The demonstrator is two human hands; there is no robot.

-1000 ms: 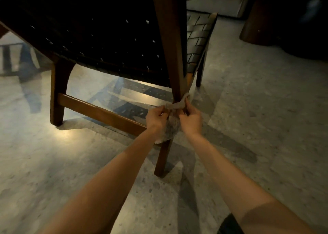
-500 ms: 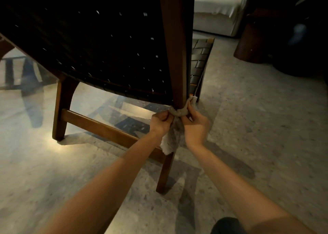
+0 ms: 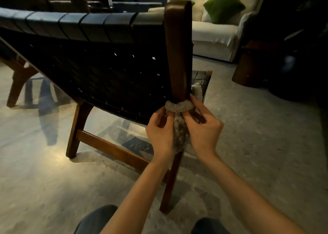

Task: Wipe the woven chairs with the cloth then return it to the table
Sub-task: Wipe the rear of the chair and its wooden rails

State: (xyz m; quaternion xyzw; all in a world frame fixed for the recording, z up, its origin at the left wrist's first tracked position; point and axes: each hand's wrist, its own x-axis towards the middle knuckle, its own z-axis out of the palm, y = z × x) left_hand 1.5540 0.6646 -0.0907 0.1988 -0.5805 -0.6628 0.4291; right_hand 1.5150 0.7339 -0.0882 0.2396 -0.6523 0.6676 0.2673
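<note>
A dark woven chair [image 3: 99,70] with a brown wooden frame fills the left and middle of the view, seen from behind. A fluffy grey cloth [image 3: 179,127] is wrapped around its right rear post [image 3: 178,56], just below the woven back. My left hand [image 3: 160,136] pinches the cloth on the post's left side. On the right side, my right hand [image 3: 204,130] grips the cloth too. One cloth end sticks up behind the post and another hangs down between my hands.
A white sofa [image 3: 213,36] with green cushions [image 3: 224,4] stands at the back right. A round dark wooden stump [image 3: 248,68] sits at the right. Another chair's wooden leg [image 3: 17,84] shows at the far left. The floor is polished grey stone.
Both hands have slid the wrapped cloth up the post. The view has tilted upward, bringing the chair's top rail and the sofa into sight.
</note>
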